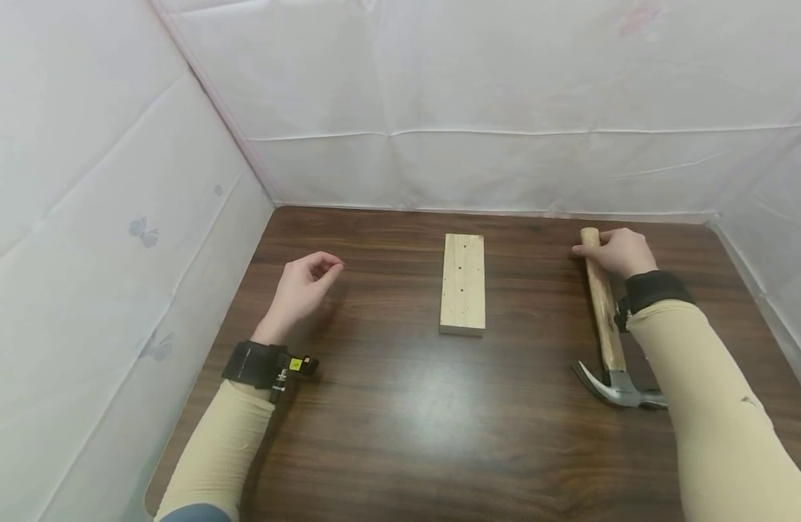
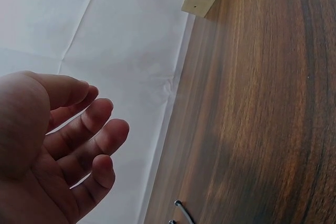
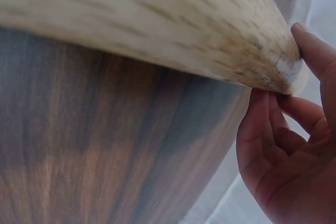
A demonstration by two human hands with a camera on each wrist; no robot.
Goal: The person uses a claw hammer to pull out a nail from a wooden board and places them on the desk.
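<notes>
Dark wood table (image 1: 400,435) carries 1 wooden block (image 1: 462,283) and 1 hammer (image 1: 607,326).

The dark brown wood-grain bench (image 1: 400,420) has streaky darker lines running across it, with a pale glare patch in the middle. The pale blond rectangular wood block (image 1: 462,283) is light cream-yellow with a couple of tiny dark dots. The wooden-handled claw hammer (image 1: 605,319) has a tan handle, a bit grubby and speckled at the butt end, plus a grey steel head. White plastic sheeting walls (image 1: 113,181) carry faint grey butterfly prints. Both sleeves are beige, and the wrist straps black.
</notes>
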